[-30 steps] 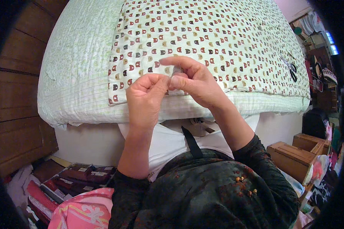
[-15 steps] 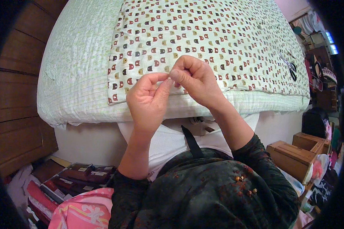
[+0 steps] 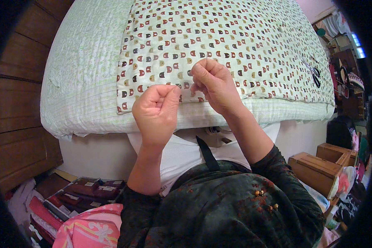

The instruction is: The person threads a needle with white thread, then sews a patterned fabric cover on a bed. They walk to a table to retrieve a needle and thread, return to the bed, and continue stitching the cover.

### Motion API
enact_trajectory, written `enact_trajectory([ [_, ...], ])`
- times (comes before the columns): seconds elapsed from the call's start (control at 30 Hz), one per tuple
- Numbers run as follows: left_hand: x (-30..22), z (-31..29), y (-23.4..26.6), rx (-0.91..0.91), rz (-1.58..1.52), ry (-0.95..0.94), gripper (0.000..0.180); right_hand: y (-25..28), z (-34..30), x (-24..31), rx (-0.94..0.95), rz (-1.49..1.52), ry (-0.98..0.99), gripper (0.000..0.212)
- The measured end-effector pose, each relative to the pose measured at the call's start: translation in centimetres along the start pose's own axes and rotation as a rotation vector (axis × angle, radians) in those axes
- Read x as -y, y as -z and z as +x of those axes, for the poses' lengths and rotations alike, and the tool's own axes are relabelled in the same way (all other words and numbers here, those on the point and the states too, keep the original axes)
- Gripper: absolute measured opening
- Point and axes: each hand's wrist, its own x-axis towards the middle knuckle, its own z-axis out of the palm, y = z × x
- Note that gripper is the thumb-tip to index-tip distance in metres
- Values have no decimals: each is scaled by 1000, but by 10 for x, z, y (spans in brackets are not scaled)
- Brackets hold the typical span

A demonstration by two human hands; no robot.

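Over the near edge of the bed, my left hand (image 3: pixel 156 109) is closed in a pinch, thumb tip against the forefinger. Whatever lies between those fingertips is too fine to make out. My right hand (image 3: pixel 215 82) is also pinched, a little farther off and to the right, with a gap between the two hands. What it pinches is hidden or too small to name. Beneath both hands spreads a pale cloth printed with bear heads (image 3: pixel 227 39), lying flat on a light green quilted bedcover (image 3: pixel 82 74).
Scissors with black handles (image 3: pixel 316 78) lie on the cloth's right side. A brown wooden panelled surface (image 3: pixel 25 111) rises at the left. Dark boxes (image 3: pixel 87 188) and a pink cloth (image 3: pixel 87 227) sit at lower left; a wooden cabinet (image 3: pixel 316 169) stands at right.
My hands, whose fingertips met before, have drawn apart. The left moved slightly left and down, the right slightly right. Both remain pinched.
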Motion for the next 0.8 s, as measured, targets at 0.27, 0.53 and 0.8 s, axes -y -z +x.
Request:
enact_trajectory([
  [0.27, 0, 1, 1, -74, -2, 7, 3, -8, -16, 0, 155, 210, -186, 13],
  [0.53, -3, 0, -5, -70, -60, -21, 5, -10, -23, -8, 206, 255, -214, 10],
  [0.8, -4, 0, -8, -84, -80, -20, 6, -10, -23, -12, 197, 331, -203, 10],
])
